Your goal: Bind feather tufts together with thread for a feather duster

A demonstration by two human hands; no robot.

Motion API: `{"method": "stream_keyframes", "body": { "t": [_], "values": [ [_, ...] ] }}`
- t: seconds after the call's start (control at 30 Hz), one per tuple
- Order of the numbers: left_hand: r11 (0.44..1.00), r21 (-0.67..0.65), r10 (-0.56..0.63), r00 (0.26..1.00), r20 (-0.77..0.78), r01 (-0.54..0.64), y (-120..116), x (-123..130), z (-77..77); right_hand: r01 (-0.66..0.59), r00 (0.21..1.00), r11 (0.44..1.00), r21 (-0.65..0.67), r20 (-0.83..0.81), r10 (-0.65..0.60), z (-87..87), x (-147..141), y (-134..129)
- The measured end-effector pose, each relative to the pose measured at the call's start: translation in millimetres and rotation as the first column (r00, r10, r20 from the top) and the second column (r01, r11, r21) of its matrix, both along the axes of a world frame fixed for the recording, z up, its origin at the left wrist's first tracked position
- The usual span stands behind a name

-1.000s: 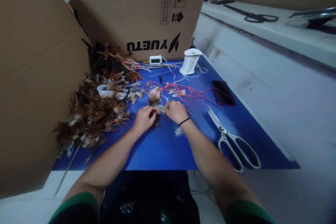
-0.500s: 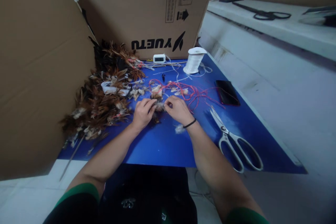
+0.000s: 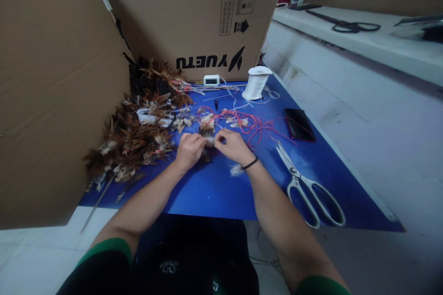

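Over the middle of the blue table, my left hand is closed in a pinch on a small feather bunch, brown with grey fluff. My right hand, with a dark band at the wrist, pinches the fluffy end of the same bunch from the right. The fingertips almost meet and partly hide it. Just beyond lie pale tufted feathers and a tangle of red string. A loose grey fluff tuft rests beside my right wrist. To the left is a large heap of brown feathers.
Large silver scissors and a dark phone lie at the right. A white spool and a small white digital display stand at the back. Cardboard boxes wall the back and left. Black scissors lie on a ledge.
Both hands keep their pinch on the feather bunch; the fingers have shifted slightly, the right ones a little to the left. The camera view has tilted slightly.
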State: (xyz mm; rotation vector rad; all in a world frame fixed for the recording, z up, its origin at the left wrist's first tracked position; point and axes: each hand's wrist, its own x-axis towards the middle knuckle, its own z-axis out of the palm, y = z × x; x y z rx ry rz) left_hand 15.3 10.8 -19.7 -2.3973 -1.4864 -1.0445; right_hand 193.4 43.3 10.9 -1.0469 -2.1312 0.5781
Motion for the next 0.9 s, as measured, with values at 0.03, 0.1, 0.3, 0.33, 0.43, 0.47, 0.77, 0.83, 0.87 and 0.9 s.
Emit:
{"method": "stream_keyframes", "body": {
  "t": [0.03,0.1,0.3,0.33,0.43,0.47,0.77,0.83,0.87,0.9],
  "values": [
    [1.0,-0.004,0.0,1.0,0.021,0.0,0,1,0.5,0.003,0.999,0.999,-0.036,-0.047,-0.005,-1.1,1,2],
    [1.0,-0.027,0.01,0.995,0.1,-0.007,-1,2,2.0,0.04,0.986,0.994,-0.101,-0.155,-0.056,-4.7,4,7],
    [0.981,-0.194,0.101,0.875,0.473,-0.009,4,-2,3.1,0.311,0.911,0.942,-0.124,-0.244,-0.333,-20.0,20,28],
    [0.971,-0.238,0.129,0.836,0.534,0.002,5,-3,2.0,0.343,0.912,0.933,-0.111,-0.197,-0.359,-21.1,23,30],
    [0.932,-0.35,0.193,0.689,0.698,0.093,9,-4,-1.4,0.364,0.931,0.93,-0.053,-0.016,-0.366,-20.1,30,30],
    [0.919,-0.371,0.206,0.638,0.742,0.133,10,-4,-2.0,0.354,0.935,0.934,-0.037,0.046,-0.352,-18.6,32,29],
    [0.841,-0.433,0.273,0.436,0.857,0.325,7,1,0.6,0.077,0.957,0.988,-0.135,0.288,-0.035,-12.2,39,21],
    [0.832,-0.435,0.273,0.429,0.861,0.343,7,2,-0.2,0.03,0.956,0.991,-0.129,0.293,0.009,-14.7,37,21],
    [0.826,-0.437,0.276,0.42,0.864,0.356,7,2,-0.3,0.026,0.956,0.992,-0.124,0.292,0.012,-15.9,36,21],
    [0.82,-0.438,0.281,0.406,0.869,0.369,7,2,-0.1,0.032,0.958,0.992,-0.121,0.285,0.004,-16.7,35,22]
  ]
}}
